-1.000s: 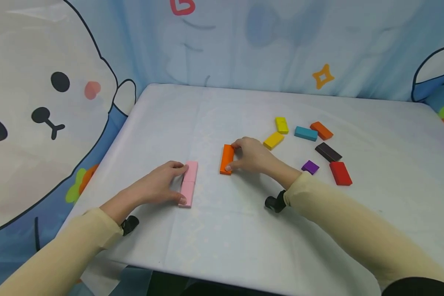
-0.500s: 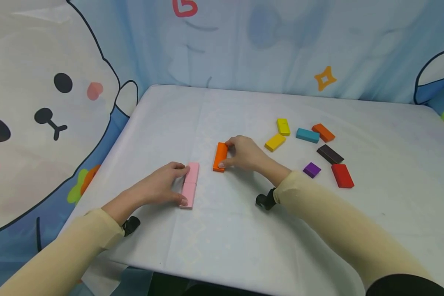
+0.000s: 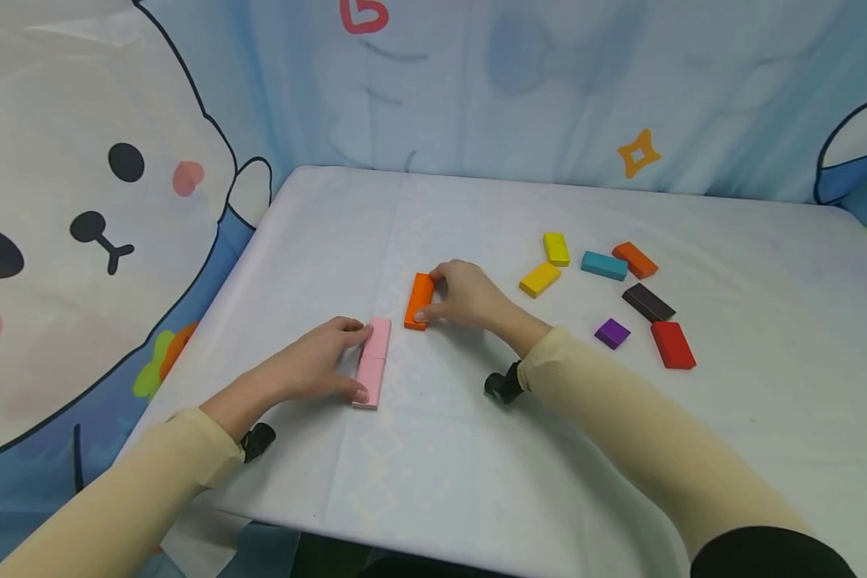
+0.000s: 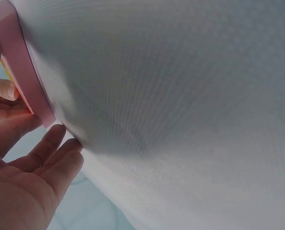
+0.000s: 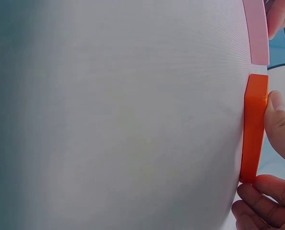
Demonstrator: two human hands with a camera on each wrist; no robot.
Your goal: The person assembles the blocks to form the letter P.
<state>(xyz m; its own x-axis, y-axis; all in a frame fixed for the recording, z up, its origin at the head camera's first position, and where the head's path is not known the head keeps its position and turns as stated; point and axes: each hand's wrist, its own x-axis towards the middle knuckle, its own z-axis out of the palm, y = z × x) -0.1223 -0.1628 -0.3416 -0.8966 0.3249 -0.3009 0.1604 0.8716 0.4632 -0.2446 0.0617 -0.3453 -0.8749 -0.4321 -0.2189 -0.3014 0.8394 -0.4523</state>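
Right hand (image 3: 470, 295) pinches an orange oblong block (image 3: 420, 297) (material unclear) near two pink oblong blocks (image 3: 374, 358), end to end on the white cloth-covered worktop (image 3: 462, 474). Left hand (image 3: 311, 361) pinches that pair — uneven squeeze could skew it, a crooked orange push could bump it.

One white-covered table (image 3: 477, 482), ten blocks on it by outline: two pink blocks (image 3: 379, 339) at left; two orange blocks (image 3: 417, 299), one mid-table, one far right; two yellow blocks (image 3: 539, 279), far and right of middle; and, toward the right, one blue block (image 3: 604, 266), one black block (image 3: 648, 302), one red block (image 3: 673, 345), one purple block (image 3: 612, 333). Hands, two: one left hand (image 3: 311, 361), one right hand (image 3: 473, 297); black wrist devices (image 3: 258, 441), two, one per wrist. Far backdrop prints include one red heart (image 3: 364, 27), one orange star (image 3: 628, 164).
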